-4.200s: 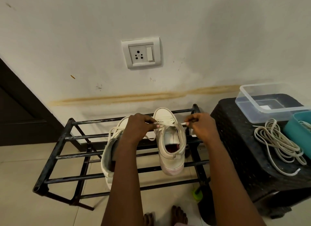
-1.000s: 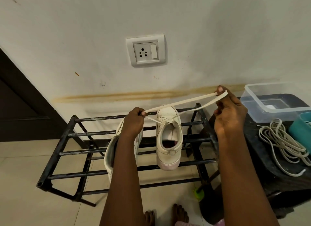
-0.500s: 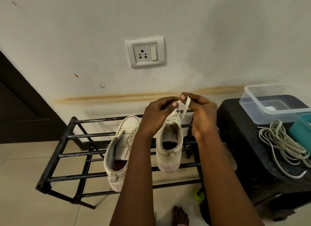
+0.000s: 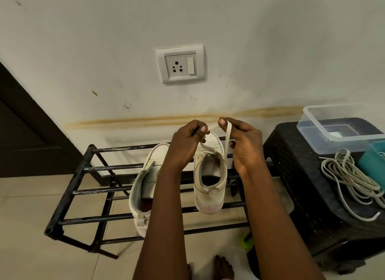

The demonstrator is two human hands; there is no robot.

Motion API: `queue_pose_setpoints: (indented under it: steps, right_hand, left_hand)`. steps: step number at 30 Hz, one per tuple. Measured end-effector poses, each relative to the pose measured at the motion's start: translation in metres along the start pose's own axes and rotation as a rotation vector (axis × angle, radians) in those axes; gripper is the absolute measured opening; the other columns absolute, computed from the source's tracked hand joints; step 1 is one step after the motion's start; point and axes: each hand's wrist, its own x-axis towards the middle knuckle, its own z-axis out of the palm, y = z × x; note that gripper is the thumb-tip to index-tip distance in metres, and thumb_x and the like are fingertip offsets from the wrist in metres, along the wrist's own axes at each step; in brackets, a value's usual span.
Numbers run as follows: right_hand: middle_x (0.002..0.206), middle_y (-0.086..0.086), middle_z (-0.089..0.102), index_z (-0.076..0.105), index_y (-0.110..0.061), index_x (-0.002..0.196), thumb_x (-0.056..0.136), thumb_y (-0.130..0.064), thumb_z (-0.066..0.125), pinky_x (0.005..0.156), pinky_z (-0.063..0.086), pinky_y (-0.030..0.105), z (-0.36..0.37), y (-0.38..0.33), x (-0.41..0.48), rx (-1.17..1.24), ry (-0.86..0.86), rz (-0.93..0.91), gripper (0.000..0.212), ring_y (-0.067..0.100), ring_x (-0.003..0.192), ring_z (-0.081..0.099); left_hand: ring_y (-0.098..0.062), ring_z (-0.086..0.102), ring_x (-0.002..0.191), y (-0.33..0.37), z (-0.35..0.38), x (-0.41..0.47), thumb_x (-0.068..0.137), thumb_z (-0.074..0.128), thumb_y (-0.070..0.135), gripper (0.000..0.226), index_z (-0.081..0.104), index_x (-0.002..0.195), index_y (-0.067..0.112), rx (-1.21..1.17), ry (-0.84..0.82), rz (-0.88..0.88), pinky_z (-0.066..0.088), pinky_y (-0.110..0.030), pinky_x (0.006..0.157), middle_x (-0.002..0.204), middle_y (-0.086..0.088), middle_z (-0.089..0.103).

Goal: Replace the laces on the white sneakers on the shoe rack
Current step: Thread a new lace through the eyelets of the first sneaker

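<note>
Partly hidden, the lace (image 4: 227, 134) is pinched by left hand (image 4: 185, 148) and right hand (image 4: 245, 146).

A home hallway: shoe rack (image 4: 83, 169) on tiled floor (image 4: 25, 196) beneath wall socket (image 4: 180, 64).

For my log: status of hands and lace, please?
Left hand, right hand: both pinching lace. Lace runs to right sneaker on rack. Nothing in the way.
</note>
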Motion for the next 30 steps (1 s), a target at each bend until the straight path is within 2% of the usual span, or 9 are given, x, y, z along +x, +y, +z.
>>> queue_pose_setpoints:
  steps: [4, 6, 9, 14, 16, 19, 24, 28, 30]
  right_hand:
    - [0.065, -0.008, 0.07, 0.07, -0.01, 0.082, 0.077, -0.005, 0.07, 0.054, 0.048, 0.015, -0.006, 0.0, 0.006, 0.066, 0.033, -0.002, 0.007, -0.001, 0.062, 0.064]
    - [0.069, -0.008, 0.071, 0.071, -0.013, 0.082, 0.076, -0.007, 0.071, 0.056, 0.044, 0.017, -0.01, 0.0, 0.009, 0.079, 0.043, -0.008, 0.009, -0.001, 0.063, 0.062]
    - [0.073, -0.004, 0.068, 0.072, -0.016, 0.08, 0.073, -0.01, 0.073, 0.051, 0.035, 0.019, -0.015, -0.001, 0.013, 0.166, 0.068, -0.012, 0.009, 0.005, 0.062, 0.051]
    - [0.075, 0.0, 0.065, 0.071, -0.015, 0.078, 0.067, -0.012, 0.075, 0.051, 0.036, 0.02, -0.028, -0.004, 0.018, 0.249, 0.141, -0.016, 0.013, 0.008, 0.062, 0.047]
    - [0.074, 0.0, 0.065, 0.07, -0.013, 0.08, 0.071, -0.007, 0.072, 0.05, 0.038, 0.019, -0.032, -0.004, 0.019, 0.205, 0.159, -0.026, 0.011, 0.007, 0.061, 0.046]
    - [0.067, -0.002, 0.065, 0.068, -0.012, 0.078, 0.076, -0.002, 0.069, 0.05, 0.041, 0.018, -0.038, -0.006, 0.02, 0.202, 0.217, -0.048, 0.01, 0.007, 0.059, 0.049]
    - [0.063, -0.004, 0.065, 0.067, -0.012, 0.079, 0.078, 0.0, 0.068, 0.053, 0.047, 0.018, -0.043, -0.007, 0.021, 0.13, 0.227, -0.085, 0.011, 0.007, 0.058, 0.056]
    - [0.069, 0.0, 0.067, 0.07, -0.011, 0.086, 0.083, 0.0, 0.065, 0.056, 0.048, 0.018, -0.036, -0.003, 0.022, -0.238, 0.072, -0.173, 0.012, 0.007, 0.06, 0.059]
    - [0.073, 0.002, 0.067, 0.07, -0.013, 0.088, 0.084, -0.003, 0.064, 0.057, 0.049, 0.017, -0.027, -0.002, 0.019, -0.342, -0.027, -0.186, 0.012, 0.004, 0.06, 0.06]
  left_hand:
    - [0.0, 0.048, 0.07, -0.003, -0.009, 0.0, 0.099, 0.04, 0.013, 0.021, 0.051, 0.082, 0.02, 0.131, 0.081, 0.026, 0.04, -0.018, 0.07, 0.081, 0.01, 0.056]
    - [0.003, 0.046, 0.07, -0.007, -0.013, 0.0, 0.099, 0.037, 0.009, 0.02, 0.049, 0.086, 0.016, 0.151, 0.123, 0.024, 0.039, -0.022, 0.072, 0.081, 0.01, 0.052]
    - [-0.004, 0.04, 0.069, -0.012, -0.02, 0.001, 0.1, 0.035, 0.009, 0.02, 0.05, 0.088, 0.016, 0.19, 0.2, 0.036, 0.034, -0.019, 0.065, 0.078, 0.011, 0.048]
    - [-0.015, 0.045, 0.085, -0.016, -0.035, 0.004, 0.098, 0.038, 0.002, 0.021, 0.058, 0.1, 0.0, 0.342, 0.324, 0.124, 0.03, -0.002, 0.067, 0.092, -0.005, 0.052]
    - [-0.016, 0.046, 0.085, -0.018, -0.039, 0.005, 0.097, 0.038, -0.002, 0.021, 0.059, 0.1, -0.002, 0.38, 0.364, 0.143, 0.031, -0.003, 0.067, 0.092, -0.005, 0.051]
    - [-0.016, 0.044, 0.084, -0.023, -0.044, 0.005, 0.095, 0.037, -0.006, 0.022, 0.059, 0.098, -0.004, 0.413, 0.402, 0.136, 0.028, -0.016, 0.063, 0.091, -0.007, 0.051]
    - [-0.023, 0.052, 0.095, -0.03, -0.047, 0.005, 0.096, 0.04, 0.0, 0.025, 0.064, 0.104, 0.002, 0.421, 0.308, 0.008, 0.027, -0.018, 0.07, 0.106, -0.015, 0.06]
    - [-0.016, 0.05, 0.121, -0.012, -0.035, -0.001, 0.097, 0.049, 0.023, 0.027, 0.063, 0.119, 0.019, 0.359, 0.157, 0.021, 0.031, -0.027, 0.104, 0.127, -0.001, 0.059]
    - [-0.009, 0.05, 0.123, 0.0, -0.023, -0.002, 0.092, 0.057, 0.031, 0.029, 0.064, 0.119, 0.026, 0.227, 0.067, 0.019, 0.033, -0.028, 0.106, 0.128, 0.006, 0.06]
